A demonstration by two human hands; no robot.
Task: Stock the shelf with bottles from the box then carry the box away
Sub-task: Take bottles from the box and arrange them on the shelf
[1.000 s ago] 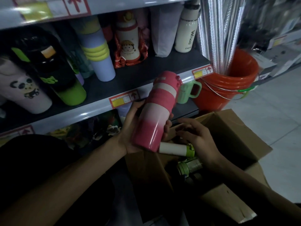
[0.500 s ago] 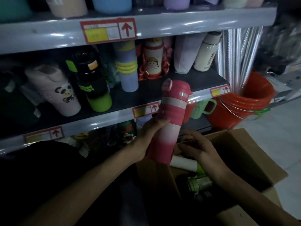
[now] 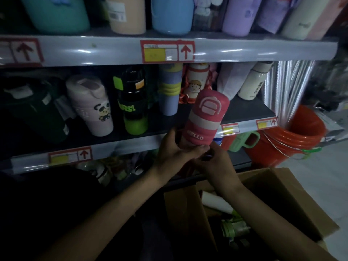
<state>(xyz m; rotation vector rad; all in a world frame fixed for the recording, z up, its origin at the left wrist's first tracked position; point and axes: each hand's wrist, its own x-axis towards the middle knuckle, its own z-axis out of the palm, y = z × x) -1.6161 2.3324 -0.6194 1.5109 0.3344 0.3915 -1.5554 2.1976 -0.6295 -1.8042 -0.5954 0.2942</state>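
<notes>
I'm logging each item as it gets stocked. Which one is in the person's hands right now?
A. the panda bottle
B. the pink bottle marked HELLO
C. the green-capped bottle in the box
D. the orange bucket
B: the left hand and right hand both hold the lower end of the pink bottle, and its HELLO lettering shows.

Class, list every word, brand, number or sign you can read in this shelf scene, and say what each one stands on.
"HELLO", upside down: on the pink bottle.
"...RS!" in green, earlier letters unclear: on the black bottle.
Red up arrow sign: on the shelf tags.
Small print on those tags: too blurred to read.
Dark brand lettering on the cream bottle: too blurred to read.
</notes>
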